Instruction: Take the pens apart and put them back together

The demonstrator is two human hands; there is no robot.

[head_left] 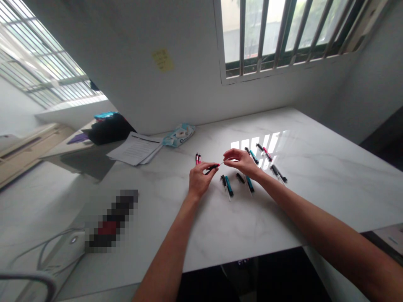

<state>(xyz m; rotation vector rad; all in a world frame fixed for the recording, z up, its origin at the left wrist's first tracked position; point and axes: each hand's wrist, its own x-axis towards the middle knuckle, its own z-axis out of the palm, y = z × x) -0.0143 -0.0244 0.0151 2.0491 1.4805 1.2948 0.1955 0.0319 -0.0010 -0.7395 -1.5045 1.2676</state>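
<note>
Above the white marbled tabletop, pretty much mid-desk, the left hand has its fingers closed around a black-and-red pen, and the right hand looks to be pinching the thin rod poking out of its end. Right around them you've got two red pens just past the left hand, plus a spread of teal, black and pink pen pieces. Further out there's a blue-white packet beside some printed papers, and a yellow sticky note on the wall.
</note>
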